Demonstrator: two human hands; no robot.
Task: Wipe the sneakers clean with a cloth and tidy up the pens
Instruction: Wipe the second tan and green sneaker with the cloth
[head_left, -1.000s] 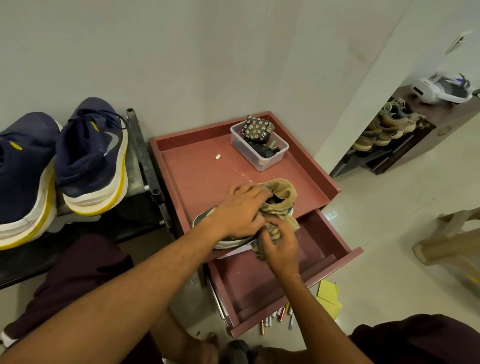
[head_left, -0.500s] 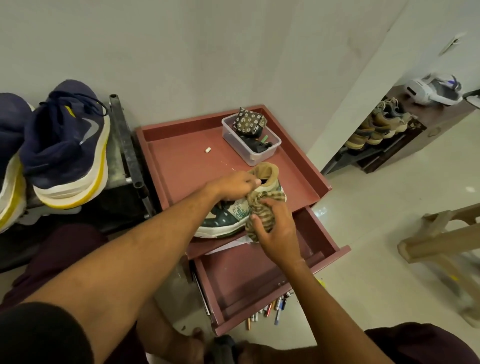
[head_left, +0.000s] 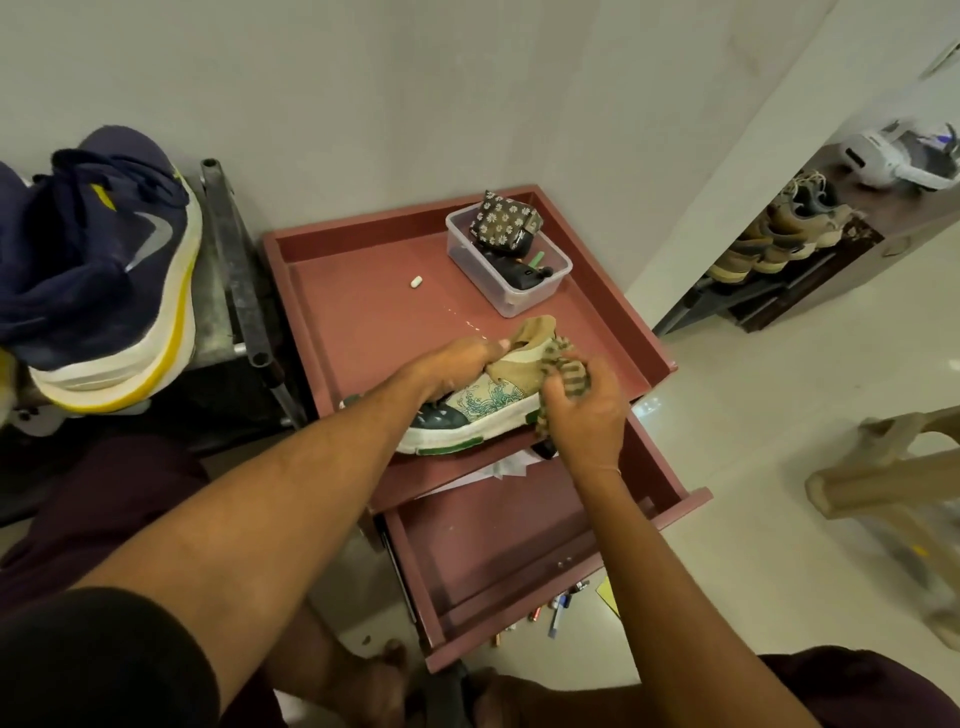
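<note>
I see the sneaker sole-down at the front edge of the red cabinet top, long axis left-right, toe to my left, heel right; I judge it light, soft canvas upper over stiff rubber sole, best held at collar or sole edge. My left hand curls fingers over the collar, probably into the opening though that's hidden, and my right hand is closed round the limp bunched cloth at the heel.

Both arms reach forward: the left hand grips the sneaker at its collar, the right hand clutches a cloth against its heel.
</note>
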